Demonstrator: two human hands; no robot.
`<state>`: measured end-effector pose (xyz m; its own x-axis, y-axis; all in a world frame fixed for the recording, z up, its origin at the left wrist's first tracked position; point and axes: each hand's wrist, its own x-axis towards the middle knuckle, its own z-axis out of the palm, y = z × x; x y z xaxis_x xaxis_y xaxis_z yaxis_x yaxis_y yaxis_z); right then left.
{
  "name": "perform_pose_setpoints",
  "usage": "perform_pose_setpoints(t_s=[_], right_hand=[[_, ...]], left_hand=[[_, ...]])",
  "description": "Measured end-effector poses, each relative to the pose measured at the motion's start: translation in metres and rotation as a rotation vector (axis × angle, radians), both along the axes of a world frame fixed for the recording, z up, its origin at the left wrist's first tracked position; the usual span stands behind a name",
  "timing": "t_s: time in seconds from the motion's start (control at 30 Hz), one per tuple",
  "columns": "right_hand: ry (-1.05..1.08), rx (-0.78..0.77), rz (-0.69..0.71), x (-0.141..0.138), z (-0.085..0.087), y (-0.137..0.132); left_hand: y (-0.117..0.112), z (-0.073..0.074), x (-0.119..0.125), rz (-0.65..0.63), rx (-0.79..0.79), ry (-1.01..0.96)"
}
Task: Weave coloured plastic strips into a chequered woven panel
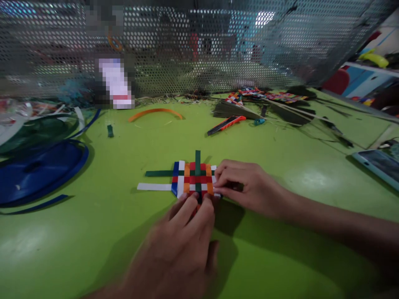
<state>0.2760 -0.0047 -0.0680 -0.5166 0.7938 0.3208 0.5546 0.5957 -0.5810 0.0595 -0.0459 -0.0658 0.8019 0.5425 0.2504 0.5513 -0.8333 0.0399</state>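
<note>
A small woven ribbon mat [190, 179] in red, white, orange, blue and green lies flat on the table. Loose green and white strip ends stick out to its left, and one green end points away from me. My left hand [183, 236] holds the mat down at its near edge, fingertips resting on it and partly covering it. At the right edge, my right hand [245, 182] has thumb and fingers pinched on the mat's end. Exactly which strip sits in that pinch is hidden.
Rolls of blue ribbon [46, 170] and green ribbon [40, 131] lie at left. Beyond the mat are an orange strip [156, 111] and a box cutter [226, 125]. Woven fans [237, 109] lie at the back right, a phone [378, 168] at far right. A perforated metal panel [187, 45] stands behind.
</note>
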Motion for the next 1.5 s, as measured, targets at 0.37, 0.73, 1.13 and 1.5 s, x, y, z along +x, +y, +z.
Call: perform_pose_setpoints(t_s=[0.37,0.73,1.13,1.5], right_hand=[[-0.032,-0.016,0.071,0.002,0.007,0.000],[-0.165,0.082,0.036,0.024,0.011,-0.009],[-0.479,0.297,0.133,0.031,0.000,-0.025],[-0.476,0.331,0.185,0.028,-0.004,-0.009]], left_hand=[[0.001,0.008,0.003,0.001,0.138,0.048],[-0.001,0.005,0.000,0.044,0.114,0.071],[-0.001,0.003,0.001,0.030,0.164,0.080],[-0.001,0.002,0.000,0.093,0.076,0.108]])
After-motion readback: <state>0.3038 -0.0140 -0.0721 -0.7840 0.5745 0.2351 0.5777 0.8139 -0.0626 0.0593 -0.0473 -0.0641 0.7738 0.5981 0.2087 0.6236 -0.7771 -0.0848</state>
